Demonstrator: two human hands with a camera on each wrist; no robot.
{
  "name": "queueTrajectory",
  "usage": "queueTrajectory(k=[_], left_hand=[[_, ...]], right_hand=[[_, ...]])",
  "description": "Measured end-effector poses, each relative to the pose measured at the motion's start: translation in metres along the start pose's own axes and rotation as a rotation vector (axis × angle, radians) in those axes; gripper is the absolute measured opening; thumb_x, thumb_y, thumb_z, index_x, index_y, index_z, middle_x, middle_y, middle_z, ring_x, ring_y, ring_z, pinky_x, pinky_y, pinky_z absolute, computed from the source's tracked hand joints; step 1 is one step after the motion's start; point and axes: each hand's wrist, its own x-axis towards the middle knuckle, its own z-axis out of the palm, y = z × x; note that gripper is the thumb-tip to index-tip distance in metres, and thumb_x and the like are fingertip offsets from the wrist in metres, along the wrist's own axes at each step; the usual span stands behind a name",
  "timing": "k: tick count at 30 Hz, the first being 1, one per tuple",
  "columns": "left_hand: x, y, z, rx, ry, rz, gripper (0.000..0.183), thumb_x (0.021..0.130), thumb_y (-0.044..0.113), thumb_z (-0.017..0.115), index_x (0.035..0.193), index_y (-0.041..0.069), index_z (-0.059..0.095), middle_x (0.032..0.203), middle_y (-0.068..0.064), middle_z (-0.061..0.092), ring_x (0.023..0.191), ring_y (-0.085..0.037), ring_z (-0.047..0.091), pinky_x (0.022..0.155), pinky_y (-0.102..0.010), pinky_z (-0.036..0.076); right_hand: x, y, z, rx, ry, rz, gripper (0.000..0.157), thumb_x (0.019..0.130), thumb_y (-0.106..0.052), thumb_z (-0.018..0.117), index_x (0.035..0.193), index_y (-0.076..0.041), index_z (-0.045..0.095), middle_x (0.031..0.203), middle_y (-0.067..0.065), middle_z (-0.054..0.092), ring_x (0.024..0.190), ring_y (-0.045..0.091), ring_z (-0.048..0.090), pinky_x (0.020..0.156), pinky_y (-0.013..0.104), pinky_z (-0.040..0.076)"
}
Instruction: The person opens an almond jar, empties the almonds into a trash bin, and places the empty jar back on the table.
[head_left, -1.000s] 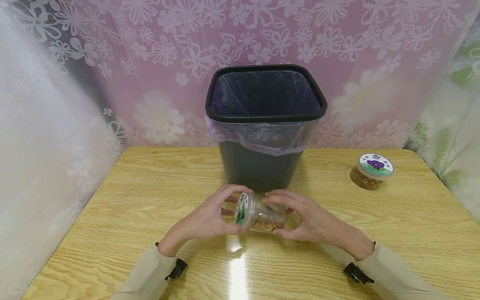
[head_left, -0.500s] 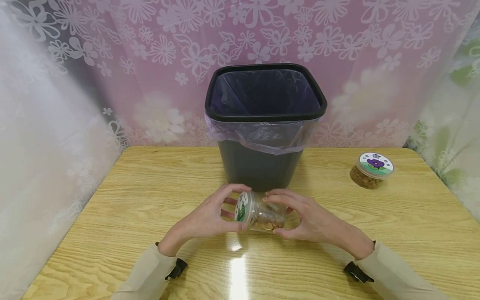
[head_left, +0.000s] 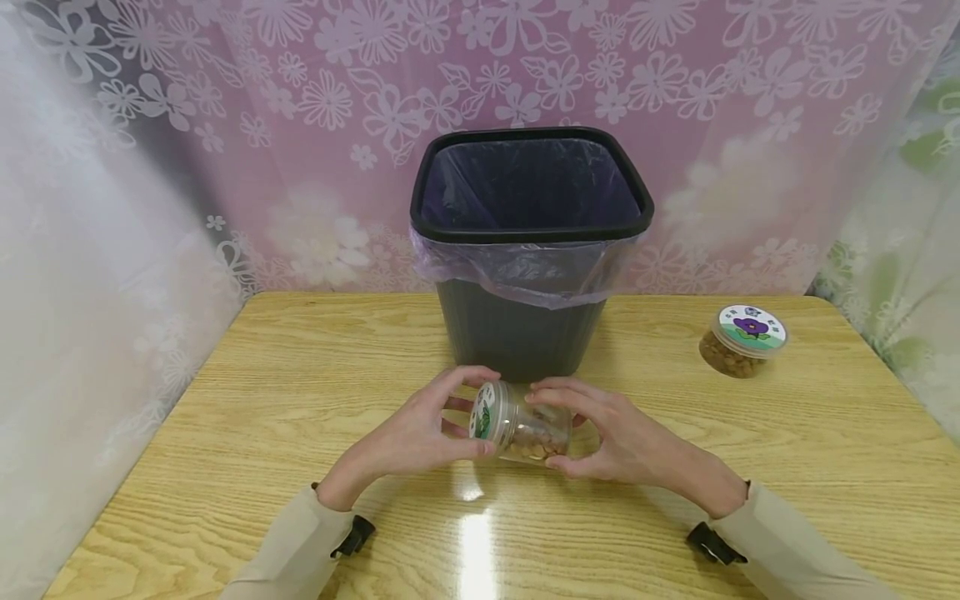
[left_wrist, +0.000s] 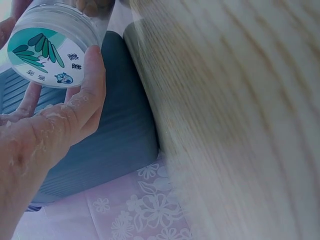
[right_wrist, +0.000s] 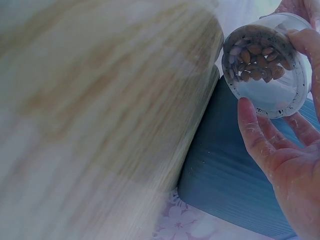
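A clear plastic jar [head_left: 536,429] lies on its side in front of the bin, part-filled with brown nuts [right_wrist: 257,62] that look like almonds. Its screw lid [head_left: 485,414] faces left and bears a green leaf label, plain in the left wrist view. My left hand [head_left: 416,429] grips the lid's rim, thumb on the near side and fingers on the far side. Around the jar's base end, my right hand [head_left: 618,433] holds on with thumb and fingers. Whether the jar touches the table is hard to tell.
Behind the hands stands a dark bin [head_left: 521,333] with a translucent purple liner. A second, lower jar [head_left: 742,342] of brown nuts, its lid showing a purple flower, sits at the right rear of the wooden table [head_left: 315,350]. Flowered curtains hang around.
My left thumb has shifted slightly up and right on the lid, and the leaf label looks turned a little. The right hand and the jar's body hold nearly still.
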Motion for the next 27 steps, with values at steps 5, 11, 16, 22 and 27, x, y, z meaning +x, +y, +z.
queueTrajectory(k=[5,11,16,22,27], left_hand=[[0.0005,-0.0013,0.0000,-0.005,0.001,-0.008,0.075,0.084,0.023,0.084,0.148,0.029,0.046,0.145,0.005,0.047,0.125,-0.026,0.059,0.090,-0.030,0.059],[0.0003,-0.0008,0.0001,-0.002,0.006,-0.019,0.074,0.085,0.026,0.083,0.149,0.028,0.046,0.143,0.003,0.048,0.123,-0.026,0.060,0.089,-0.029,0.059],[0.0000,-0.0002,0.0002,0.003,0.017,-0.032,0.074,0.084,0.026,0.083,0.148,0.028,0.047,0.140,0.001,0.050,0.121,-0.026,0.062,0.089,-0.031,0.059],[-0.0002,0.0016,0.0004,0.015,0.026,-0.056,0.073,0.084,0.029,0.083,0.148,0.029,0.047,0.138,0.001,0.052,0.118,-0.024,0.063,0.091,-0.031,0.059],[0.0009,0.0016,0.0003,0.033,0.030,-0.069,0.072,0.084,0.033,0.082,0.147,0.031,0.048,0.136,0.001,0.054,0.116,-0.023,0.064,0.091,-0.032,0.059]], right_hand=[[0.0000,0.0003,0.0004,0.001,0.002,-0.002,0.071,0.080,-0.019,0.088,0.143,-0.018,0.055,0.145,0.010,0.057,0.115,0.021,0.066,0.077,0.027,0.061],[0.0003,-0.0001,0.0000,0.001,0.000,0.001,0.070,0.080,-0.020,0.088,0.143,-0.018,0.055,0.145,0.009,0.057,0.114,0.020,0.066,0.076,0.027,0.061],[0.0005,0.0001,-0.0002,-0.001,-0.004,0.000,0.071,0.081,-0.019,0.088,0.143,-0.019,0.055,0.145,0.009,0.057,0.114,0.020,0.066,0.077,0.027,0.061],[0.0003,0.0004,0.0002,0.007,-0.007,0.003,0.071,0.081,-0.019,0.088,0.143,-0.019,0.055,0.145,0.009,0.057,0.114,0.020,0.066,0.077,0.027,0.061],[0.0003,0.0009,0.0005,0.008,-0.006,0.000,0.070,0.081,-0.019,0.087,0.143,-0.018,0.055,0.145,0.009,0.056,0.114,0.020,0.065,0.076,0.027,0.061]])
